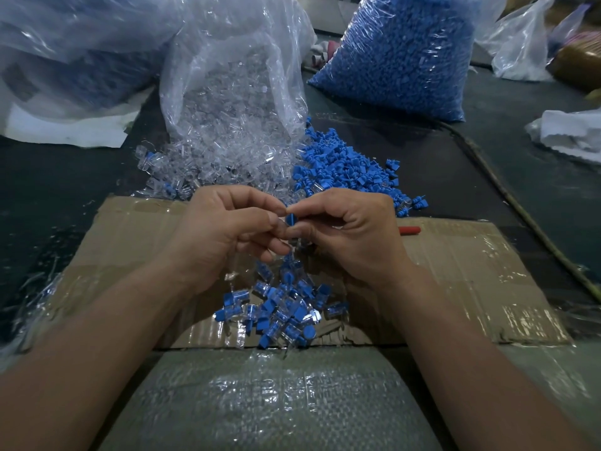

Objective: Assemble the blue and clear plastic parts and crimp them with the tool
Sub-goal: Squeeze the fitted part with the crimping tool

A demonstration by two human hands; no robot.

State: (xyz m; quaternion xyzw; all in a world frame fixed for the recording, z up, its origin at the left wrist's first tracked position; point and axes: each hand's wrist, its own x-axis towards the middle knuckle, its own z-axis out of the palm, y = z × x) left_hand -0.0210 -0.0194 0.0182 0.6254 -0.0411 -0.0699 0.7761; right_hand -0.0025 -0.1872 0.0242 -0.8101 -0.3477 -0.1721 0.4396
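Pinching one blue plastic part (290, 219) between curled fingertips, the left hand (227, 229) and right hand (353, 237) met above one pile of assembled pieces (283, 310) on the cardboard sheet (455, 271); one heap of clear parts (211, 157) and one heap of blue parts (344, 164) lay beyond.

No words or numbers can be read; neither on the bags (403, 56) beyond the left hand (227, 229), nor on the cardboard (455, 271) under it.

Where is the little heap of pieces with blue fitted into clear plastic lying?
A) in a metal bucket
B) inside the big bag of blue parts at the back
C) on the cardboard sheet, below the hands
C: the joined blue-and-clear pieces lie heaped on the cardboard sheet, below the left hand and right hand, which pinch a blue part.
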